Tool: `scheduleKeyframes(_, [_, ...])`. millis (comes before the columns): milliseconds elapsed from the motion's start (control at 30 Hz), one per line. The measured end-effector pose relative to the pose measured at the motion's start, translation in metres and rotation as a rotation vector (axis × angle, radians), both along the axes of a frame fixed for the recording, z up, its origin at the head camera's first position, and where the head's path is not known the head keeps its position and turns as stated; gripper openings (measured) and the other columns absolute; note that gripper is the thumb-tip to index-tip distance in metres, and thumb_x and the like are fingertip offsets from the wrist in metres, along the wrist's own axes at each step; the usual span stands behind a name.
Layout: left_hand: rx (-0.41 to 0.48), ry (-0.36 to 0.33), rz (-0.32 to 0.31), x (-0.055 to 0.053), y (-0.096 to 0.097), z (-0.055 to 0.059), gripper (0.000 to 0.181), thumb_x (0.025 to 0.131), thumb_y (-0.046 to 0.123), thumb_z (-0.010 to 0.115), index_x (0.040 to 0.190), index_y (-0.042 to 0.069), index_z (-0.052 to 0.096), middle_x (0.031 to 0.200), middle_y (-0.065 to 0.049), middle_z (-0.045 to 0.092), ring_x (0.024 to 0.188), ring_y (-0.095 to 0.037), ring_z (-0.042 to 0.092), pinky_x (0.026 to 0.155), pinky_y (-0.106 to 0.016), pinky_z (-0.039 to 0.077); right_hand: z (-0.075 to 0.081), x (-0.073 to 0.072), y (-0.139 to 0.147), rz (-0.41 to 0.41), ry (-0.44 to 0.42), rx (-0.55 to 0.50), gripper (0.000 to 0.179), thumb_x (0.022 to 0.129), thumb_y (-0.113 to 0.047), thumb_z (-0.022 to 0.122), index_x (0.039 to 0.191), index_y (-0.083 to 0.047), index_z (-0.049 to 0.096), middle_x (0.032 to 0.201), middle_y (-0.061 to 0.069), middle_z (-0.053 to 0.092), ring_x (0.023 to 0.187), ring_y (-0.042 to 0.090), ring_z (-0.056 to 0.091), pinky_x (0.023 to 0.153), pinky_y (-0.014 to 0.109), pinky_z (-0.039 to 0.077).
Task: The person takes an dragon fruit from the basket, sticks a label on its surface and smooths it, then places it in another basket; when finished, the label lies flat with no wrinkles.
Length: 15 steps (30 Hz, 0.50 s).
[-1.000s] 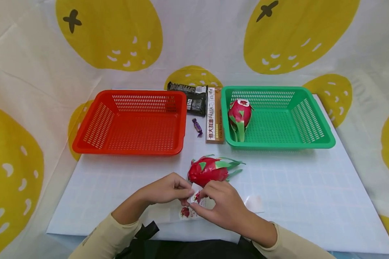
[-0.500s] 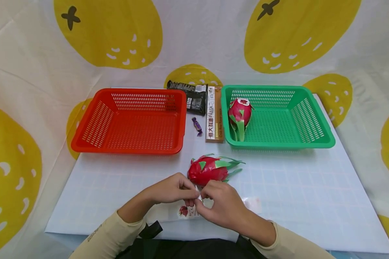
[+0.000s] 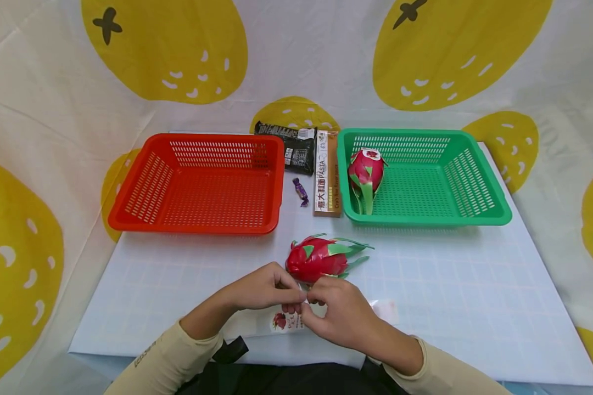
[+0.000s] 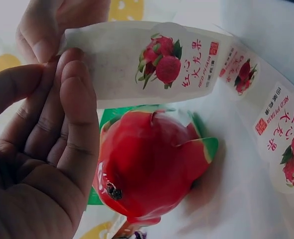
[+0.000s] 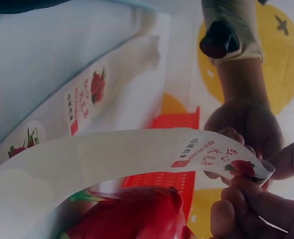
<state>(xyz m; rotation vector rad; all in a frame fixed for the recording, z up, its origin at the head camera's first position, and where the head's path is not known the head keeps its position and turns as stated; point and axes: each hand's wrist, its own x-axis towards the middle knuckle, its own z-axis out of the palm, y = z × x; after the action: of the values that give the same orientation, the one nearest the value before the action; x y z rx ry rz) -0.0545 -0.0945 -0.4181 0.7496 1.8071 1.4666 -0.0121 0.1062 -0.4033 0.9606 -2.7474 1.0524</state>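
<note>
In the head view my left hand and right hand meet fingertip to fingertip near the front of the table. Between them they pinch the end of a white sticker strip, printed with red pitaya pictures and writing. The right wrist view has the strip curving away from the right hand's thumb and fingertips. More of its stickers lie on the table below the hands. Just beyond the fingers rests a red dragon fruit, its green leaf tips pointing right.
A red basket stands at the back left. The green basket at the back right holds another dragon fruit with a sticker on its end. Between the baskets are a pasta box, a black packet and a purple-wrapped candy.
My left hand has shifted slightly right and the fingertips have come closer together. The sticker between them has turned out of the head view. Fruit and baskets stay in place.
</note>
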Motion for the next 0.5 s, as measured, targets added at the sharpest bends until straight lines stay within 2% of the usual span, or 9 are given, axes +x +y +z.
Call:
scheduleKeyframes(200, [-0.019, 0.002, 0.017, 0.001, 0.001, 0.003, 0.023, 0.093, 0.016, 0.057, 0.083, 0.002, 0.074, 0.075, -0.015, 0.069, 0.066, -0.037, 0.060, 0.061, -0.028, 0.055, 0.000, -0.001, 0.002, 0.026, -0.053, -0.031, 0.011, 0.080, -0.013, 0.064, 0.072, -0.018, 0.070, 0.071, -0.012, 0.062, 0.066, 0.000, 0.054, 0.061, 0.015, 0.048])
scheduleKeyframes(333, [-0.046, 0.023, 0.024, 0.001, 0.001, 0.004, 0.023, 0.092, 0.017, 0.058, 0.081, 0.004, 0.074, 0.073, -0.016, 0.068, 0.063, -0.027, 0.061, 0.060, -0.033, 0.055, -0.002, -0.004, 0.004, 0.047, -0.121, -0.080, 0.016, 0.082, -0.009, 0.061, 0.073, -0.017, 0.071, 0.073, -0.012, 0.063, 0.065, -0.003, 0.052, 0.059, 0.016, 0.049])
scheduleKeyframes(433, [-0.076, 0.048, 0.035, 0.001, -0.001, 0.004, 0.023, 0.092, 0.017, 0.058, 0.078, 0.007, 0.073, 0.069, -0.012, 0.067, 0.059, -0.014, 0.058, 0.061, -0.037, 0.055, -0.003, -0.006, 0.008, 0.049, -0.158, -0.114, 0.015, 0.082, -0.007, 0.062, 0.073, -0.017, 0.070, 0.071, -0.012, 0.061, 0.063, -0.003, 0.051, 0.058, 0.019, 0.051])
scheduleKeyframes(500, [-0.096, 0.050, 0.042, 0.002, -0.004, 0.002, 0.023, 0.091, 0.017, 0.059, 0.076, 0.008, 0.073, 0.068, -0.010, 0.066, 0.058, -0.010, 0.056, 0.060, -0.038, 0.055, -0.004, -0.007, 0.012, 0.037, -0.164, -0.125, 0.014, 0.082, -0.006, 0.063, 0.074, -0.017, 0.069, 0.069, -0.013, 0.059, 0.061, -0.002, 0.049, 0.056, 0.020, 0.050])
